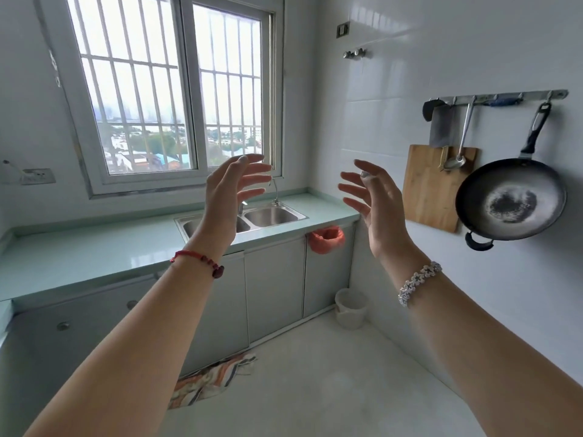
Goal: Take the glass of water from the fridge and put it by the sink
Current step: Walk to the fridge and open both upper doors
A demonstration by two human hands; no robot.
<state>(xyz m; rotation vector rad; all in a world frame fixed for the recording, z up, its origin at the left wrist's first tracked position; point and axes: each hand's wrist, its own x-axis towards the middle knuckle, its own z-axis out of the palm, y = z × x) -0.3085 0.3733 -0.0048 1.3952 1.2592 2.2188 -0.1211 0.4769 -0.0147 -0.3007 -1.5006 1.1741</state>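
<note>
A pale green countertop (pixel 79 250) is seen running beneath the window, and a steel double sink (pixel 271 216) is set into it, directly behind the raised left hand (pixel 227 197). The floor (pixel 315 373) is spread below both forearms; a striped cloth (pixel 214 378) (crumpled) and a white bucket (pixel 351 307) are rested on it.

A home kitchen is showing here: a steel double sink (pixel 243 219) is sitting in a pale green worktop (pixel 94 250), with a frying pan (pixel 511 200) and chopping board (pixel 432 187) hanging on the tiled wall.
</note>
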